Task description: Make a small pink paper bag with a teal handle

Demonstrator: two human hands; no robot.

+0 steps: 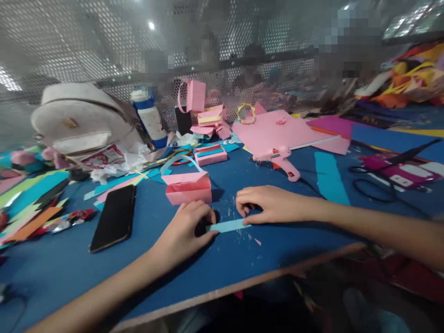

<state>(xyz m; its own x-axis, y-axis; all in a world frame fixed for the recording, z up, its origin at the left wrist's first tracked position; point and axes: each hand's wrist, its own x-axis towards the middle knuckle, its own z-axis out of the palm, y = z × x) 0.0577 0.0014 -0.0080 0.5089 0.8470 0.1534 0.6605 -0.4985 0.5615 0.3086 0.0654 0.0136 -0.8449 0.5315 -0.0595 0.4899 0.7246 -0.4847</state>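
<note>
A light blue paper strip [229, 225] lies near the front of the blue table, stretched between my two hands. My left hand [189, 224] pinches its left end between thumb and fingers. At the right end, my right hand [260, 206] has its thumb on the strip and its fingers curled. Just beyond my left hand stands a small pink paper bag [190, 187] with a pale blue handle [180, 159]. A pink glue gun [277, 159] rests on the table beyond my right hand. Small paper scraps and glue threads lie around the strip.
A black phone [114, 217] lies left of my left hand. Behind are a white backpack [83, 120], a bottle [149, 118], more pink paper bags [196, 95] and pink sheets [270, 132]. A blue paper strip [331, 178] and a cable [374, 192] lie at right.
</note>
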